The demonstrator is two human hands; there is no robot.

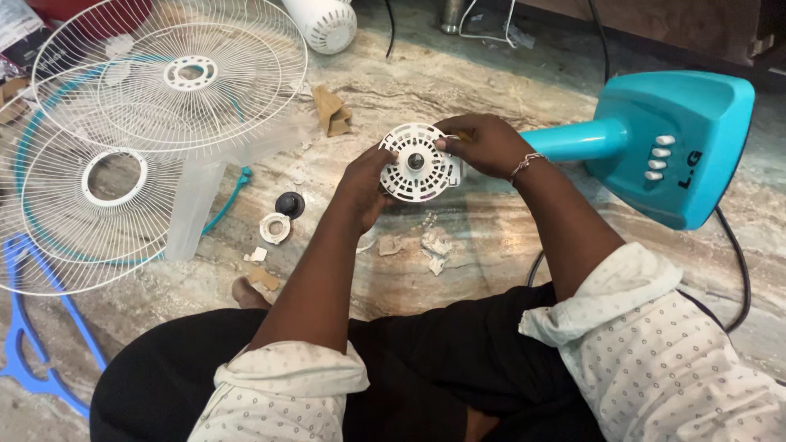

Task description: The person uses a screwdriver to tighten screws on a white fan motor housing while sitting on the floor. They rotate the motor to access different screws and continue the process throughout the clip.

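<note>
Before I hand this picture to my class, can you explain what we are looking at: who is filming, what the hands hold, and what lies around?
One camera, worn on the person's head, looks down at their own hands as they sit on a stone floor. The left hand and right hand together grip a round white slotted fan motor cover on the end of a turquoise fan stand. To the left lie two white wire fan guards, a black knob, a white ring nut and paper scraps.

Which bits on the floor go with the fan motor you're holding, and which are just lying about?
In hand or belonging:
white motor housing, held by left hand and right hand
teal fan stand
wire grilles
black knob
white ring nut

Lying about:
cardboard scraps
paper bits
</note>
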